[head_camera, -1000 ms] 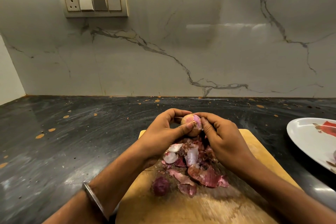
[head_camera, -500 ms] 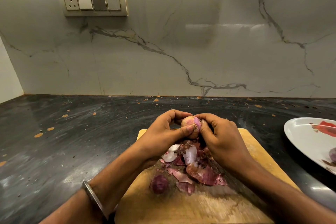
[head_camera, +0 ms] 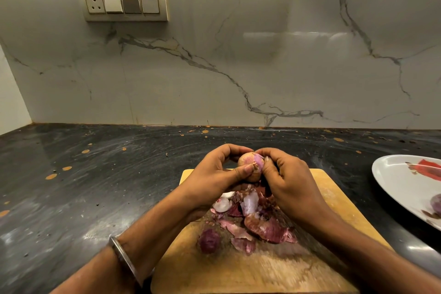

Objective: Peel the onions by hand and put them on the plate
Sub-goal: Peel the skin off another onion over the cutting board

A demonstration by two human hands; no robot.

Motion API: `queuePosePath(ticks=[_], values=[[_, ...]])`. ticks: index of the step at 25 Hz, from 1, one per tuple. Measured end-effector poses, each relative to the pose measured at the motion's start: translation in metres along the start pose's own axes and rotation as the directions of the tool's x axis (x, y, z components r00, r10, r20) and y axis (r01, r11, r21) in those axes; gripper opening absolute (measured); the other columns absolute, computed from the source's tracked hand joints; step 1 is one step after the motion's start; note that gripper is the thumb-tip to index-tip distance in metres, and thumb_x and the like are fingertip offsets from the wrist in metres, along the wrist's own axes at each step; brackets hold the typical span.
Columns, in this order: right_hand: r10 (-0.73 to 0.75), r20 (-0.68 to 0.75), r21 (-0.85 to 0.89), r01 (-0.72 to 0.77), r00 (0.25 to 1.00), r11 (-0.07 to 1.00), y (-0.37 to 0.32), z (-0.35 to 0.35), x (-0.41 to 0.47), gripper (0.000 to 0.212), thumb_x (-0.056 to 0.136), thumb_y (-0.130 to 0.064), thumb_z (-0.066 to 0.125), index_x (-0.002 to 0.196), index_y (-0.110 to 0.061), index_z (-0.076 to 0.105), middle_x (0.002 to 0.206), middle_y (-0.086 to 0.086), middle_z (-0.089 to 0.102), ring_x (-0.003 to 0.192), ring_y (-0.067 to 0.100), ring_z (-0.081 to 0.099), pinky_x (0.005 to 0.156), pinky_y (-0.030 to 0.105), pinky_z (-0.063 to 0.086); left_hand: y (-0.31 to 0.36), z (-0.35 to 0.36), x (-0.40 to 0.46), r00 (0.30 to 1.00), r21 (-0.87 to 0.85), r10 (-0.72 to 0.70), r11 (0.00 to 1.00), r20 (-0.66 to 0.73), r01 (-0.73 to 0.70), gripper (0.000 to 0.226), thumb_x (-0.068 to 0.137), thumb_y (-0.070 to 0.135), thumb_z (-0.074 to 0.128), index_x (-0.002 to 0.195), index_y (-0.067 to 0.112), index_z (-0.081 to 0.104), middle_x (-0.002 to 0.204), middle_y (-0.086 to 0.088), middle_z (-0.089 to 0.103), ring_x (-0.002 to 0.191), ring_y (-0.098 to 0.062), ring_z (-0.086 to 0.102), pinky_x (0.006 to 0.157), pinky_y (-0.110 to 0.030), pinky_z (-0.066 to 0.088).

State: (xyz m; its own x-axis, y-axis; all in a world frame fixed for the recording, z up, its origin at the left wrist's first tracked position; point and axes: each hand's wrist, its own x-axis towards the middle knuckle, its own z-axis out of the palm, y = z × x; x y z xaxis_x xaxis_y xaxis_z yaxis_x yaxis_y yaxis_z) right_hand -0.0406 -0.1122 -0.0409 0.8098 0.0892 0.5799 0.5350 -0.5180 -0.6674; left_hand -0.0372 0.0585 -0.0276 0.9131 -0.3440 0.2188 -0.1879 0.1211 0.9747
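We are working over the pale wooden cutting board [head_camera: 334, 200], the white oval plate [head_camera: 403, 188] lying to its right. Our left hand [head_camera: 214, 174] is gripping the small half-peeled pinkish onion [head_camera: 250, 166] above the purple peel pile [head_camera: 257, 224]; our right hand [head_camera: 288, 181] is pinching its skin.

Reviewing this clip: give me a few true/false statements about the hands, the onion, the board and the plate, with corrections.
1. Both hands hold the onion above the cutting board. True.
2. The plate sits to the person's left. False: it is on the right.
3. Peeled skins lie piled on the board. True.
4. The left hand rests flat on the counter. False: it grips the onion.
5. The right hand pinches at the onion. True.
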Motion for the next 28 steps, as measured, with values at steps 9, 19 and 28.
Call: queuePosePath(ticks=[9, 19, 28], values=[[0.104, 0.014, 0.141, -0.105, 0.994, 0.984, 0.006, -0.002, 0.005, 0.025, 0.103, -0.007, 0.046, 0.104, -0.021, 0.066, 0.090, -0.004, 0.071, 0.082, 0.007, 0.067, 0.070, 0.028, 0.057, 0.003, 0.001, 0.002, 1.000, -0.036, -0.004, 0.999, 0.013, 0.005, 0.032, 0.092, 0.003, 0.062, 0.123, 0.009, 0.059, 0.124, -0.013, 0.063, 0.097, -0.023, 0.071, 0.077, -0.029, 0.060], [0.157, 0.050, 0.302, -0.165, 0.986, 0.939, 0.005, -0.001, 0.006, 0.017, 0.099, -0.009, 0.057, 0.108, -0.019, 0.068, 0.096, 0.003, 0.074, 0.092, 0.021, 0.071, 0.081, 0.048, 0.061, 0.006, 0.003, 0.003, 0.998, -0.178, -0.035, 0.983, 0.049, 0.043, 0.044, 0.084, 0.007, 0.068, 0.126, 0.008, 0.059, 0.121, -0.018, 0.067, 0.100, -0.026, 0.069, 0.085, -0.031, 0.059], [0.236, 0.078, 0.443, -0.245, 0.969, 0.863, 0.003, -0.004, 0.007, 0.016, 0.100, -0.009, 0.055, 0.104, -0.016, 0.070, 0.086, 0.007, 0.074, 0.076, 0.024, 0.070, 0.068, 0.036, 0.061, 0.008, -0.004, 0.003, 0.988, -0.328, -0.108, 0.934, 0.114, 0.140, 0.045, 0.088, 0.006, 0.059, 0.132, 0.009, 0.053, 0.113, -0.018, 0.067, 0.092, -0.026, 0.070, 0.076, -0.033, 0.062]])
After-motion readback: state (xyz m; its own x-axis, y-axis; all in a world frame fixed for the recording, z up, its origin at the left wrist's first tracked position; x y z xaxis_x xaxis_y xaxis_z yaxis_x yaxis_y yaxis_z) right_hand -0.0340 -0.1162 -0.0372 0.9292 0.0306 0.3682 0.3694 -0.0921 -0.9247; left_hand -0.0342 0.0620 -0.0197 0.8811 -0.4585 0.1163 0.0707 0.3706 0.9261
